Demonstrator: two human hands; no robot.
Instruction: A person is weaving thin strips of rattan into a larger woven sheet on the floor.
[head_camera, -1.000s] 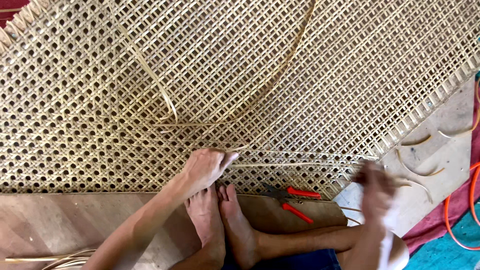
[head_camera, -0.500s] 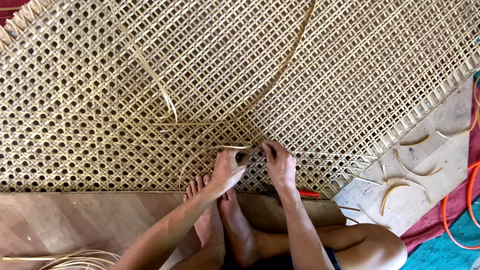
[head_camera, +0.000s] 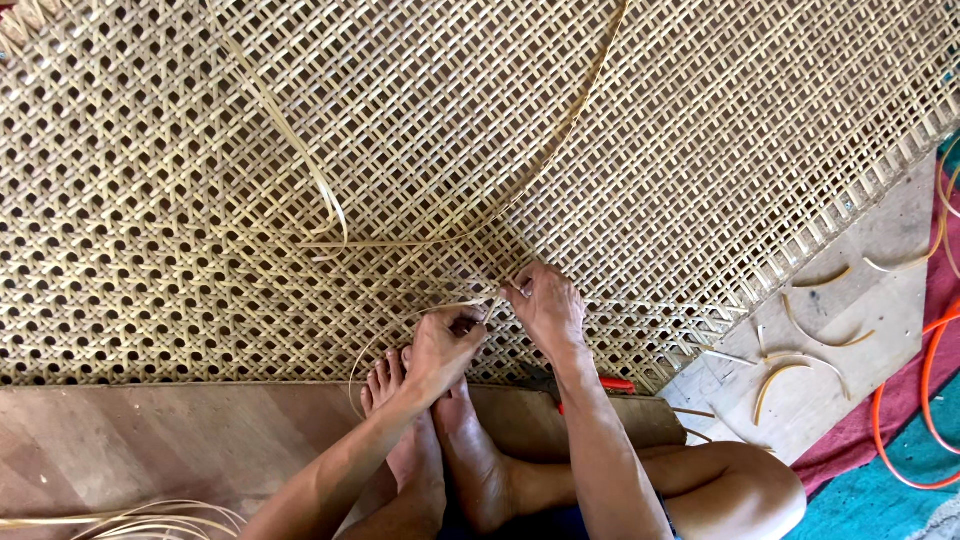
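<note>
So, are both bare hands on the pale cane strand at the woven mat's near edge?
Yes, the left hand and right hand pinch the pale cane strand together over the woven mat.

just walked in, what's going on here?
A person sits on a brown wooden board, bare feet forward, weaving a large open-lattice mat of pale cane. The left hand and right hand meet at the mat's near edge, each pinching a thin loose cane strip that loops back across the weave. A red-handled tool lies by the right forearm, mostly hidden. Curved cane offcuts lie on a pale board to the right.
</note>
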